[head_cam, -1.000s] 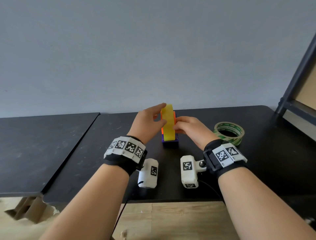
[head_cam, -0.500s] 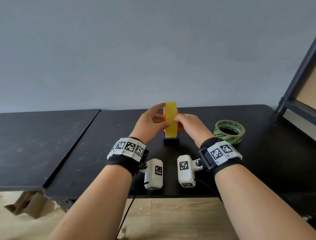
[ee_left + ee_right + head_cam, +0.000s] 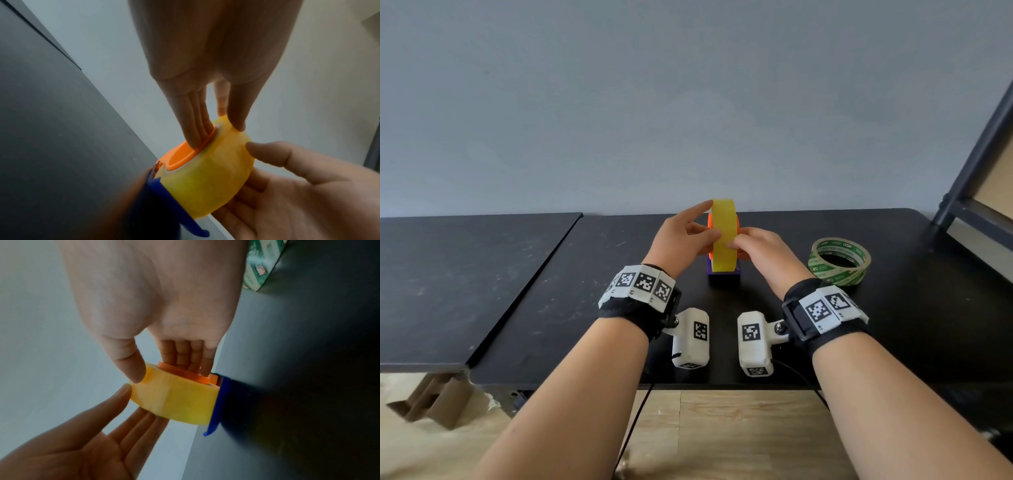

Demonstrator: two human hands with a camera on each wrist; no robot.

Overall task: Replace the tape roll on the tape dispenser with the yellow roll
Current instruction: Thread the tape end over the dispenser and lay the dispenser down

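The yellow roll (image 3: 723, 236) stands upright on its orange hub (image 3: 709, 222), in the blue dispenser (image 3: 723, 275) on the black table (image 3: 585, 308). My left hand (image 3: 709, 222) holds it from the left: index tip on top, thumb on the tread, other fingers (image 3: 193, 134) flat on the hub (image 3: 180, 154). My right hand (image 3: 738, 245) holds it from the right, with its thumb (image 3: 131, 369) on the roll (image 3: 174, 399) and its fingers on the hub (image 3: 183, 373). The dispenser's blue edge (image 3: 222, 399) shows beside the roll.
A second tape roll (image 3: 839, 262) with green print lies flat on the table to the right of the dispenser. A dark metal frame (image 3: 976, 164) rises at the far right. A second black tabletop (image 3: 448, 291) adjoins on the left.
Both hands stay on the yellow roll at the dispenser. The left index has crept up to the top of the roll. The head view has shifted slightly.
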